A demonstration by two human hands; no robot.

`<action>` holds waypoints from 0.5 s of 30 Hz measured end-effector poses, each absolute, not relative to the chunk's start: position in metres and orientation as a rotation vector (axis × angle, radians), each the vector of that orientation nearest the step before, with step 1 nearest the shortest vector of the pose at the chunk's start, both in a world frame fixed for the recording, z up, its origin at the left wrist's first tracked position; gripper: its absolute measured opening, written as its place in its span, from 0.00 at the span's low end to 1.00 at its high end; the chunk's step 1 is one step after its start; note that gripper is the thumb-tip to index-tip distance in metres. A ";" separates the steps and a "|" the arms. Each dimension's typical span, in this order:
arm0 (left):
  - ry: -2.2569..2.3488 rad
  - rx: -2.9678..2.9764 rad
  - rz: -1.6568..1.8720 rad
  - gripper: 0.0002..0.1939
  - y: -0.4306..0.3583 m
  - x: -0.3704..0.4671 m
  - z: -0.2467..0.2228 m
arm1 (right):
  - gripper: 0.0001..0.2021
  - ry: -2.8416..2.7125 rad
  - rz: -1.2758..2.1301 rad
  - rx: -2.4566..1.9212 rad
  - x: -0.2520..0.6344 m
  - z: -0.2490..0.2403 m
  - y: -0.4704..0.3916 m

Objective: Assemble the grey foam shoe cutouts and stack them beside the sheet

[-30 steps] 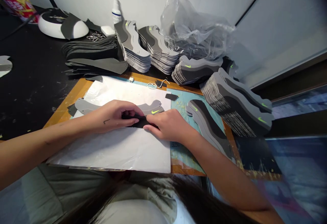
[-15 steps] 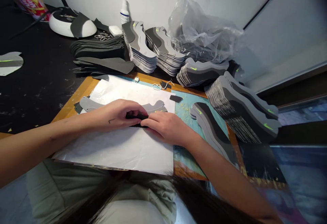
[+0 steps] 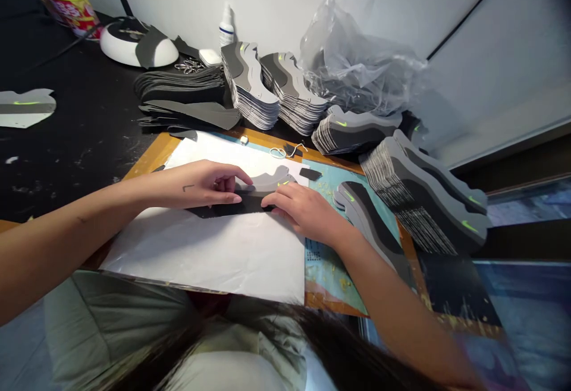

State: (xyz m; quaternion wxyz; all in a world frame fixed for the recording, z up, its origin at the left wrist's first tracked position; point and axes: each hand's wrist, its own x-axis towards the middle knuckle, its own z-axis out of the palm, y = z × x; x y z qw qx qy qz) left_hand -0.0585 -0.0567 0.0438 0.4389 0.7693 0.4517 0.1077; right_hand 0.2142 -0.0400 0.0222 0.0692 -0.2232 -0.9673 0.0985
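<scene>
A grey shoe upper piece (image 3: 270, 182) with a small yellow-green swoosh lies on a white sheet, and a black strip (image 3: 250, 203) runs along its near edge. My left hand (image 3: 203, 184) rests over the left part, index finger and thumb stretched apart on the piece, the other fingers curled. At the right end, my right hand (image 3: 306, 209) has its fingers pressed together on the black strip near the swoosh. What lies under my left palm is hidden. Beside my right forearm is a similar grey and black piece (image 3: 370, 218).
White paper (image 3: 214, 254) covers a teal mat (image 3: 334, 177) on a wooden board. Behind are stacked grey upper pieces (image 3: 254, 99), black strips (image 3: 182, 84), a plastic bag (image 3: 357, 63) and a spray bottle (image 3: 226, 28). A tall stack (image 3: 428, 194) stands at right; a white lamp base (image 3: 116, 46) at left.
The black strip, bunched between my hands before, now lies flat along the grey piece. My left hand has opened and moved slightly up; my right hand has shifted right. The view has shifted slightly.
</scene>
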 end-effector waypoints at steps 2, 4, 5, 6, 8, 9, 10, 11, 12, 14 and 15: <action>1.125 1.927 0.264 0.23 -0.056 -0.059 0.044 | 0.11 -2.909 0.316 -0.676 0.214 0.022 -0.040; 1.129 1.953 0.268 0.23 -0.056 -0.060 0.042 | 0.11 -2.906 0.327 -0.682 0.214 0.022 -0.040; 1.129 1.967 0.272 0.22 -0.056 -0.060 0.041 | 0.12 -2.907 0.326 -0.685 0.214 0.022 -0.040; 1.129 1.982 0.276 0.22 -0.056 -0.060 0.040 | 0.12 -2.911 0.318 -0.689 0.214 0.021 -0.040; 1.120 2.007 0.286 0.21 -0.057 -0.060 0.038 | 0.13 -2.929 0.292 -0.692 0.214 0.021 -0.040; 1.112 2.018 0.292 0.21 -0.057 -0.060 0.038 | 0.15 -2.942 0.280 -0.688 0.213 0.021 -0.040; 1.106 2.030 0.296 0.21 -0.058 -0.060 0.038 | 0.17 -2.956 0.272 -0.686 0.213 0.021 -0.040; 1.104 2.043 0.297 0.21 -0.059 -0.059 0.038 | 0.20 -2.966 0.269 -0.686 0.213 0.022 -0.041; 1.106 2.057 0.294 0.21 -0.060 -0.058 0.039 | 0.22 -2.974 0.269 -0.689 0.213 0.022 -0.041; 1.122 2.089 0.278 0.21 -0.062 -0.056 0.040 | 0.23 -2.979 0.273 -0.702 0.213 0.023 -0.041; 1.133 2.106 0.270 0.21 -0.063 -0.055 0.041 | 0.23 -2.978 0.279 -0.709 0.212 0.024 -0.042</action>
